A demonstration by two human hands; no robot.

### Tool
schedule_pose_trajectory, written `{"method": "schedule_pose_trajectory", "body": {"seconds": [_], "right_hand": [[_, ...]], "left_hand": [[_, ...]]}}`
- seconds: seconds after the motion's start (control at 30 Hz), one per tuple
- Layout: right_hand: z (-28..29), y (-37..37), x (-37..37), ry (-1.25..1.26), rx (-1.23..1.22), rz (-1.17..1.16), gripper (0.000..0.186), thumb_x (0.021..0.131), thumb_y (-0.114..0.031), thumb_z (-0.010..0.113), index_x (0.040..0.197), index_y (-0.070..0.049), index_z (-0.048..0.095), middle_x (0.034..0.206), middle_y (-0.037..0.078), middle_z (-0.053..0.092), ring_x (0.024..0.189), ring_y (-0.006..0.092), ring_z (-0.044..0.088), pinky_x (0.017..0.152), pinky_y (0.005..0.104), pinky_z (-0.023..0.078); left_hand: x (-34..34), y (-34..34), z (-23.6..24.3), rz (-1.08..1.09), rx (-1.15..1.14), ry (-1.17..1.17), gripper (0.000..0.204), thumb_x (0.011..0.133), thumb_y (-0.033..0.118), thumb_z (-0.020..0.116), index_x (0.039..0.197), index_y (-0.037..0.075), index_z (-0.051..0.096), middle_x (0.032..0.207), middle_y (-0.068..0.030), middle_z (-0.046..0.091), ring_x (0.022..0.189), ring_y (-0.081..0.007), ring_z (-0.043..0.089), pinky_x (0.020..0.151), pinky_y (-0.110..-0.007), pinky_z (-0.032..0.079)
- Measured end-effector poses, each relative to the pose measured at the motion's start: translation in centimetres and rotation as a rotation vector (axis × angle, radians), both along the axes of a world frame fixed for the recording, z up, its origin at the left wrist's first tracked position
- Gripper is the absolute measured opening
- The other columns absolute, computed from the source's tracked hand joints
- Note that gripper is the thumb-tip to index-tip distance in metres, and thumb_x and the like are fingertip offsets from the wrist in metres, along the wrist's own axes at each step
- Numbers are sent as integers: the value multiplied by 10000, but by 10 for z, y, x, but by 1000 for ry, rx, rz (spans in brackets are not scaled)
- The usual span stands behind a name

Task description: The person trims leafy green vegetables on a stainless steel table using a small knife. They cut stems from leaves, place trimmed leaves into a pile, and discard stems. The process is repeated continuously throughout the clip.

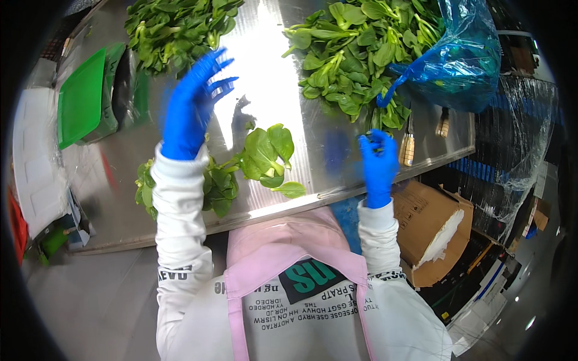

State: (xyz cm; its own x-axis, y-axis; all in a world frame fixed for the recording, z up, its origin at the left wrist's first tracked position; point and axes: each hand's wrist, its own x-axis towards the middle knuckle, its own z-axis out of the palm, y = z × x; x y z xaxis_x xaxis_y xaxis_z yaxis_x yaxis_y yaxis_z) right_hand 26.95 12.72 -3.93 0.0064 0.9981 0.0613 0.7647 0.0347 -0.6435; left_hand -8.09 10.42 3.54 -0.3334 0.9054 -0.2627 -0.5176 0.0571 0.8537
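Observation:
My left hand [190, 114], in a blue glove, is raised over the metal table with its fingers spread and nothing in them. Just beyond its fingertips lies a heap of leafy greens [180, 33]. Loose green leaves [260, 155] and more greens partly behind my left forearm [221, 189] lie nearer me. My right hand [379, 165], also gloved in blue, is over the table's front edge with its fingers curled together. A small dark bit shows at its fingertips, too small to name. Close beside it is a wooden-handled knife [409, 149]. A larger pile of greens [355, 60] lies beyond that hand.
A blue plastic bag [460, 60] slumps against the right pile, with a second wooden handle [443, 123] below it. At the left stands a green-topped container [82, 96]. An open cardboard box [430, 225] and film-wrapped dark crates [506, 150] are right of the metal table [325, 174].

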Motion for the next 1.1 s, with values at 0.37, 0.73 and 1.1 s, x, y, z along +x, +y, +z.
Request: {"method": "schedule_pose_trajectory", "body": {"seconds": [0.37, 0.73, 1.1], "right_hand": [[-17, 10, 47, 672, -573, -125, 357, 807, -80, 657, 1132, 17, 547, 925, 49, 622, 835, 114, 584, 733, 231, 463], [32, -16, -37, 685, -741, 288, 283, 864, -126, 605, 1119, -12, 563, 923, 36, 619, 861, 98, 566, 772, 252, 460], [27, 3, -33, 49, -425, 753, 212, 856, -170, 588, 1039, -83, 650, 870, 119, 641, 705, 241, 619, 646, 314, 493]], "left_hand": [[107, -51, -67, -378, -262, -16, 332, 896, 205, 551, 1174, 24, 559, 976, -53, 603, 870, -133, 566, 804, -248, 464], [145, -54, -65, -502, -281, 16, 264, 863, 135, 613, 1080, -15, 605, 949, -43, 631, 871, -82, 555, 812, -219, 437], [98, -65, -55, -737, -288, -195, 326, 831, 190, 627, 1090, -6, 610, 973, -67, 631, 883, -114, 565, 837, -241, 425]]}}
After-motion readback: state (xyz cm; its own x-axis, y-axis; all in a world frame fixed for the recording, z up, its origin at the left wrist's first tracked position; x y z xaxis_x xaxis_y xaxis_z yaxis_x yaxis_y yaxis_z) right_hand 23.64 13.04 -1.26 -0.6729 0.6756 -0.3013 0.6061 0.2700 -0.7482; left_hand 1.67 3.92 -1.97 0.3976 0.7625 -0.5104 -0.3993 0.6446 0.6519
